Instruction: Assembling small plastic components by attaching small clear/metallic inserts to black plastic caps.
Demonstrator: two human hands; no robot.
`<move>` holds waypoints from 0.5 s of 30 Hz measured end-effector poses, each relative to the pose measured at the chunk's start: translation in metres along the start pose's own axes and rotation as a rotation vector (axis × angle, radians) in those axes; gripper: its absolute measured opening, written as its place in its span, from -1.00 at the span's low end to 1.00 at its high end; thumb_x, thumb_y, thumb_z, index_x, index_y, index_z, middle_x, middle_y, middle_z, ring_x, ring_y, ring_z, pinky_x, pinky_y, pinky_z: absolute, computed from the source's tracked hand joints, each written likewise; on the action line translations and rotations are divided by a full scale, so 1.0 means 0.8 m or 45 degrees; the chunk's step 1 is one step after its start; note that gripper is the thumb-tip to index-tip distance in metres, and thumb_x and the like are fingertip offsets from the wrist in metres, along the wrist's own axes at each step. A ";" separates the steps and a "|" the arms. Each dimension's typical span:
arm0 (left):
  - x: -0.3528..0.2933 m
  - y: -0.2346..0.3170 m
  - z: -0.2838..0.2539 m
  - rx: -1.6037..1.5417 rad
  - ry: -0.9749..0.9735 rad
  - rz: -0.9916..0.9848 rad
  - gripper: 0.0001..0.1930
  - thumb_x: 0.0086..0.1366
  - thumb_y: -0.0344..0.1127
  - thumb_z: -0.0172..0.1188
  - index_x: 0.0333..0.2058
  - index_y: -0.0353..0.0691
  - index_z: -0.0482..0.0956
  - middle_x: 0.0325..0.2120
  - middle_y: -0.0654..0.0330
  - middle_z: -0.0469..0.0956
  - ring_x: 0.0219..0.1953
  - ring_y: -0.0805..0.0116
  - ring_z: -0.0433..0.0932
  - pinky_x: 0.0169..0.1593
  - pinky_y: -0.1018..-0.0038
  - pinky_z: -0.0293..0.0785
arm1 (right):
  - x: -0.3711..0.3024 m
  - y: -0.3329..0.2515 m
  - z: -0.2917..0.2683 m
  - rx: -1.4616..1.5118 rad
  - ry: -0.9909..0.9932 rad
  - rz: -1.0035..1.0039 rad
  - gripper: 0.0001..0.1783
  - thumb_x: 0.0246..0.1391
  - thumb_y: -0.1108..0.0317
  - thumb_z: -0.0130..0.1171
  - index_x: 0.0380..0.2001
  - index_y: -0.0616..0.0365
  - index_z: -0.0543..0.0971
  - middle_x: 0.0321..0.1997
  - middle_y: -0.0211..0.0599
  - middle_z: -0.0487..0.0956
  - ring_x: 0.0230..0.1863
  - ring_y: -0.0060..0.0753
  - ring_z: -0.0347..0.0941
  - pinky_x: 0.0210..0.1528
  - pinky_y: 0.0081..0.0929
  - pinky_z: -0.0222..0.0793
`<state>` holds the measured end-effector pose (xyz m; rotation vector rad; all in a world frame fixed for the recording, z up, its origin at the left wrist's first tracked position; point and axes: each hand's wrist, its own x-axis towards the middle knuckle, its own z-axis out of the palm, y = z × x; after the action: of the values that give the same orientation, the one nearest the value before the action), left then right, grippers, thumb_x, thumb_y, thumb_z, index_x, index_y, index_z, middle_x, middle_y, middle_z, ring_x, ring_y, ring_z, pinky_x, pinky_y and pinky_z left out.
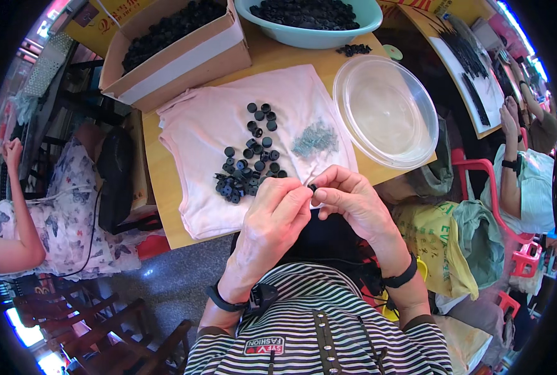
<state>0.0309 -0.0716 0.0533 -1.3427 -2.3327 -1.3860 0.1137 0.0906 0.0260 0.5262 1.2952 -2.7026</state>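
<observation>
My left hand (272, 215) and my right hand (352, 201) meet at the near edge of a pink cloth (203, 125). Their fingertips pinch one small black round part (312, 187) between them. Just beyond my left hand lies a loose pile of several black round parts (248, 164) on the cloth. A small heap of tiny grey-blue metal pieces (314, 139) lies beyond my right hand. Both wrists wear dark bands.
The cloth covers a wooden table (159, 181). An empty clear plastic bowl (384, 109) sits to the right. A cardboard box (178, 53) and a teal basin (309, 34), both holding black parts, stand at the back. Other people sit at left and right.
</observation>
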 end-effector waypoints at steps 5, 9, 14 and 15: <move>-0.004 -0.006 0.002 -0.204 -0.031 -0.190 -0.78 0.03 -0.62 0.29 -0.31 -0.24 0.62 -0.36 0.16 0.57 -0.35 0.33 0.57 -0.29 0.52 0.49 | 0.000 0.003 0.002 -0.018 0.029 -0.027 -0.77 0.09 0.42 0.26 -0.18 0.21 0.53 -0.25 -0.38 0.57 -0.24 -0.61 0.52 -0.29 -0.66 0.49; -0.004 -0.014 0.004 -0.369 -0.014 -0.333 -0.80 0.11 -0.56 0.27 -0.25 -0.25 0.62 -0.33 0.14 0.56 -0.39 0.38 0.59 -0.35 0.53 0.51 | 0.002 0.004 0.003 -0.065 0.066 -0.134 -0.74 0.09 0.44 0.25 -0.14 0.25 0.55 -0.25 -0.33 0.59 -0.28 -0.61 0.53 -0.28 -0.67 0.48; -0.004 -0.028 0.000 -0.434 -0.017 -0.353 -0.80 0.11 -0.54 0.29 -0.24 -0.25 0.63 -0.32 0.15 0.58 -0.33 0.38 0.59 -0.29 0.52 0.50 | 0.005 0.002 0.010 -0.132 0.086 -0.200 -0.74 0.10 0.45 0.24 -0.13 0.28 0.56 -0.25 -0.31 0.61 -0.32 -0.62 0.52 -0.27 -0.67 0.49; -0.002 -0.032 -0.003 -0.427 -0.021 -0.314 -0.80 0.11 -0.53 0.30 -0.24 -0.26 0.63 -0.32 0.14 0.58 -0.32 0.37 0.59 -0.27 0.52 0.49 | 0.006 0.002 0.010 -0.153 0.095 -0.190 -0.73 0.10 0.44 0.24 -0.12 0.27 0.56 -0.26 -0.32 0.61 -0.33 -0.63 0.52 -0.26 -0.67 0.49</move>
<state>0.0120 -0.0796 0.0371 -1.1663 -2.4224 -1.9171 0.1077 0.0834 0.0279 0.5429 1.5642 -2.7224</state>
